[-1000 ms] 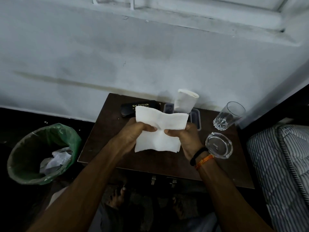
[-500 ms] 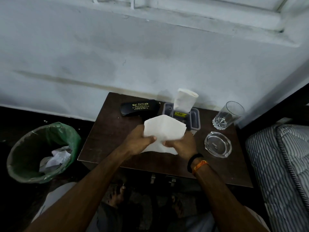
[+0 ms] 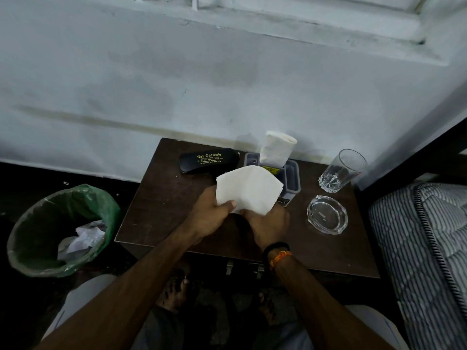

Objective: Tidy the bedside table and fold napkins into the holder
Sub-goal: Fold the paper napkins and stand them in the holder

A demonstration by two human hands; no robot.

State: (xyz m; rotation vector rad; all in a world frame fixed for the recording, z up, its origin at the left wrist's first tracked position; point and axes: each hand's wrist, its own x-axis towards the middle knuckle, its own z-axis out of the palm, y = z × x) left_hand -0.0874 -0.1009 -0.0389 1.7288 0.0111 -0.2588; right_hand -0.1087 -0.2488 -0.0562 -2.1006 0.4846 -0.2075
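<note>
Napkin (image 3: 249,189), white and folded over, sits at the centre of my view above the brown bedside table (image 3: 161,213), held from its lower edge by both hands. My left hand (image 3: 211,215) pinches its lower left corner, thumb on top and fingers curled behind. My right hand (image 3: 267,224) grips the bottom edge at about 5 o'clock from the napkin's middle, fingers curled under the paper; a black band and an orange thread circle that wrist.

At 3 o'clock from the hands a clear glass ashtray (image 3: 327,214) rests on the table. At 9 o'clock, off the table on the floor, stands a green-lined bin (image 3: 60,231) with crumpled paper inside.

Just behind the napkin, at 12 to 1 o'clock, the grey holder (image 3: 293,176) carries another white napkin standing upright in it. A black spectacle case (image 3: 208,160) lies at 11 o'clock near the wall, and an empty drinking glass (image 3: 341,170) stands at 2 o'clock.
</note>
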